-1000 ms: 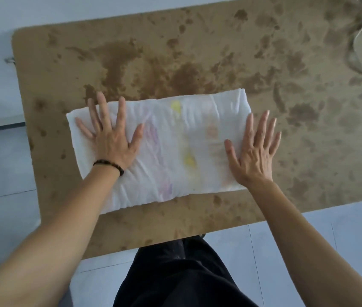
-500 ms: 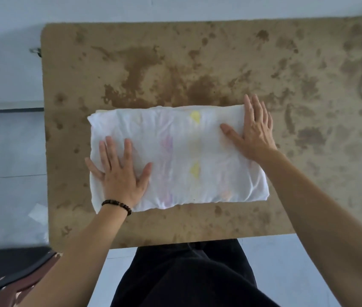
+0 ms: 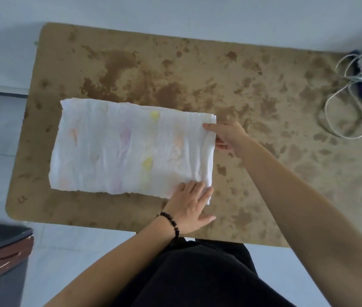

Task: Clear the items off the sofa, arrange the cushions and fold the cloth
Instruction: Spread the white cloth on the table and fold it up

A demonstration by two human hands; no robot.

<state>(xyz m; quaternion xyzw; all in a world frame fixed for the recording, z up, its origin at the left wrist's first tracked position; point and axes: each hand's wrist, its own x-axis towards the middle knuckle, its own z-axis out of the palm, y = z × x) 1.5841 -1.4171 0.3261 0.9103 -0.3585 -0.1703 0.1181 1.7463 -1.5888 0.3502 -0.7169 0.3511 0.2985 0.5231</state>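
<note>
The cloth (image 3: 126, 149) lies folded into a thick, soft rectangle on the left half of the table (image 3: 264, 185), closer to the near edge than the far one. Its long axis runs parallel to that near edge. It is white, crinkled and layered, with faint yellow, pink and purple blotches.

Both hands are at its right short edge, so nearly all of the cloth stretches away to their left. The right hand (image 3: 231, 138) pinches that edge near the far corner of the cloth, thumb on top and the other fingers tucked beneath. The left hand (image 3: 188, 204), a dark bead bracelet (image 3: 172, 220) on its wrist, lays fairly straight fingers (image 3: 194, 189) on the near right corner of the cloth, thumb splayed onto the table; no grip is apparent there.

With 2 hands on 1 short edge, the next fold probably carries that edge leftward across the long axis, halving the length. The stacked layers are limp and could slide apart unless both corners rise together.

The table is a rounded brown board, mottled with darker stains. A tangle of white cables (image 3: 341, 103) sits near its far right corner.
</note>
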